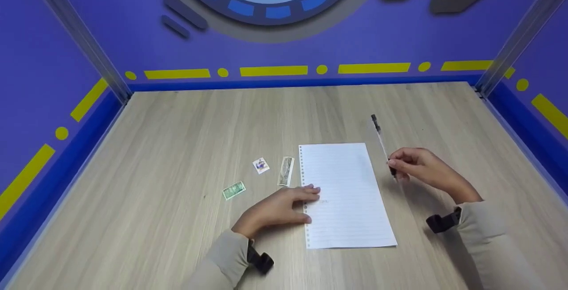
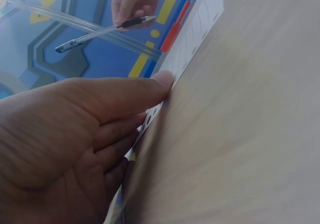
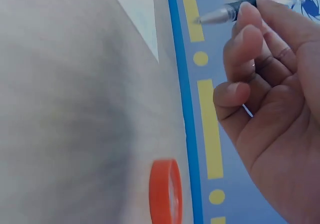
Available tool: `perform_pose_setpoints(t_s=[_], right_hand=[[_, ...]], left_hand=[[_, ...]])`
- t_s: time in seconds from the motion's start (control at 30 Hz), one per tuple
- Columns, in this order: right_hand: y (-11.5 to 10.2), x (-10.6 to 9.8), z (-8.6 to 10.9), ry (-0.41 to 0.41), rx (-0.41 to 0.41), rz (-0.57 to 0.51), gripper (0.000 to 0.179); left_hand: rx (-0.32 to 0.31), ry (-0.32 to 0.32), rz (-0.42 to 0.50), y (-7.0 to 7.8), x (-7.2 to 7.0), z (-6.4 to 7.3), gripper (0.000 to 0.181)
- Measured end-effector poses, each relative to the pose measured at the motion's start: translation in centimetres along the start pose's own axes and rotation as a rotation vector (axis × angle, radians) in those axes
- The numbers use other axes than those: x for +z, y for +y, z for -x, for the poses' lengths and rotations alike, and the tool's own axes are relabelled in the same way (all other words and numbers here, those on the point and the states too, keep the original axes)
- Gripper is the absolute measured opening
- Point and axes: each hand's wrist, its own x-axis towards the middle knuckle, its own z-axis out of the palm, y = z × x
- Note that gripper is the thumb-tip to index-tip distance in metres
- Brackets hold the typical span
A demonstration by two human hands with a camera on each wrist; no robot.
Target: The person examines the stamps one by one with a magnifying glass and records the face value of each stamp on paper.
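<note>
A lined sheet of loose-leaf paper with punched holes down its left side lies on the table, with faint small marks near the left fingertips. My left hand rests on the sheet's left edge, fingers extended and thumb apart from them. To the right of the sheet, my right hand pinches a clear pen with black ends by its grip, raised above the table. In the right wrist view the pen's tip points away from the wall emblem, and the other fingers curl loosely below.
Left of the paper lie a green stamp, a small white stamp with a picture and a tall grey stamp. An orange ring-shaped object stands on the table in the right wrist view. Blue panels enclose the table.
</note>
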Motion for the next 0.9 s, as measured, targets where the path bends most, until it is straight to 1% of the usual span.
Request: perform_pose_setpoints(t_s=[0.13,0.27,0.4,0.5,0.6,0.73,0.8,0.9], right_hand=[[-0.6,0.9,-0.3,0.008,-0.009,0.002,0.022],[-0.8,1.6,-0.6,-0.01,-0.012,-0.023,0.016],[-0.8,2.2,-0.9,-0.037,-0.043,-0.1,0.013],[-0.9,2.7,-1.2,-0.051,-0.076,-0.138,0.015],[-0.9,3.2,-1.3,-0.059,-0.086,-0.172,0.014],[-1.0,3.8,-1.6,-0.075,-0.077,-0.217,0.013],[-1.1,4.1,-1.6,-0.085,-0.058,-0.225,0.015],[-1.3,4.4,-1.6,-0.09,-0.022,-0.194,0.019]], left_hand=[[0.001,0.0,-0.016,0.1,0.0,0.0,0.054],[0.002,0.001,-0.033,0.2,0.0,0.0,0.054],[0.007,0.001,-0.051,0.2,0.0,0.0,0.054],[0.006,0.001,-0.058,0.2,0.0,-0.1,0.055],[0.005,-0.003,-0.06,0.2,0.0,-0.1,0.054],[0.004,-0.005,-0.056,0.2,0.0,-0.1,0.054],[0.005,-0.003,-0.049,0.2,0.0,0.0,0.054],[0.003,0.0,-0.041,0.1,0.0,0.0,0.054]])
